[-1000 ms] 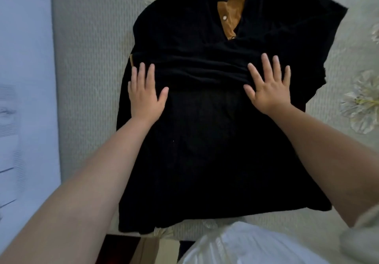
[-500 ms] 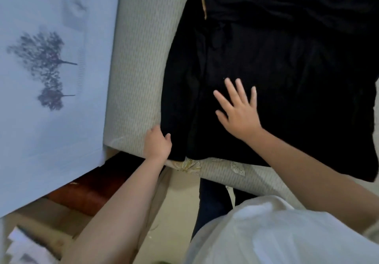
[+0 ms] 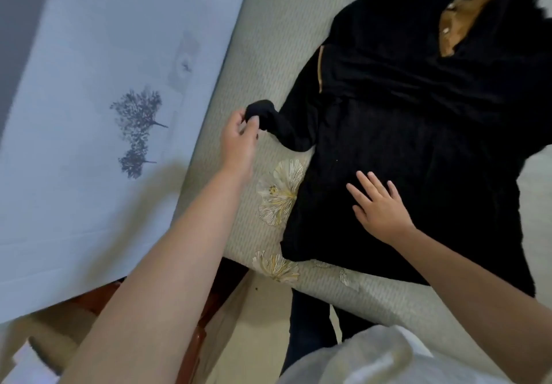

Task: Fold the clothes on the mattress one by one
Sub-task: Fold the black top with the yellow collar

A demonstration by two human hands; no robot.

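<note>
A black garment (image 3: 418,132) with a mustard-brown lining at the neck lies spread on the pale green mattress (image 3: 268,55), its sleeves folded across the chest. My left hand (image 3: 239,141) pinches a bunched corner of the black fabric, pulled out to the left of the garment over the mattress. My right hand (image 3: 379,204) lies flat, fingers spread, on the lower part of the garment near its left edge. The garment's right side runs out of view.
A light blue wall with a small tree print (image 3: 137,126) runs along the mattress's left side. The mattress's near edge (image 3: 343,288) lies just in front of me, with dark wooden furniture (image 3: 203,324) and floor below it. My white shirt fills the bottom right.
My left hand went from the garment's lower left corner at the mattress edge up and left, drawing a bunch of black fabric outward. My right hand stays flat on the cloth. The view swung.
</note>
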